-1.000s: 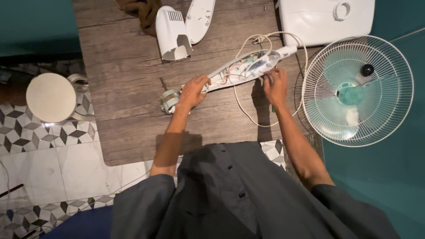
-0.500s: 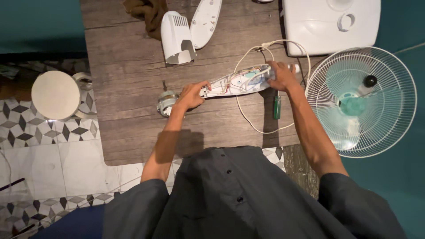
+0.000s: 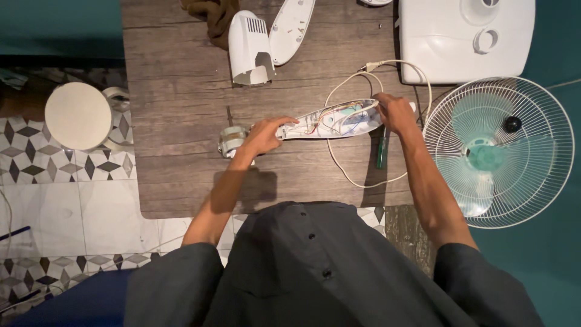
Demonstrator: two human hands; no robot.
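Note:
An open white fan housing (image 3: 333, 120) with coloured wires inside lies across the wooden table (image 3: 175, 103). My left hand (image 3: 264, 135) grips its left end, next to a small metal motor (image 3: 230, 140). My right hand (image 3: 393, 112) holds the housing's right end, where a white power cord (image 3: 348, 172) loops out. A green-handled screwdriver (image 3: 381, 151) lies on the table just below my right hand.
A round fan grille (image 3: 499, 151) with teal blades lies at the right. A white fan base (image 3: 466, 39) sits at the top right, two white plastic covers (image 3: 251, 45) and a brown cloth (image 3: 209, 15) at the top. A round white stool (image 3: 77, 115) stands on the tiled floor at the left.
My right hand has moved from below the housing up to its right end. The green screwdriver, unseen before, now lies on the table.

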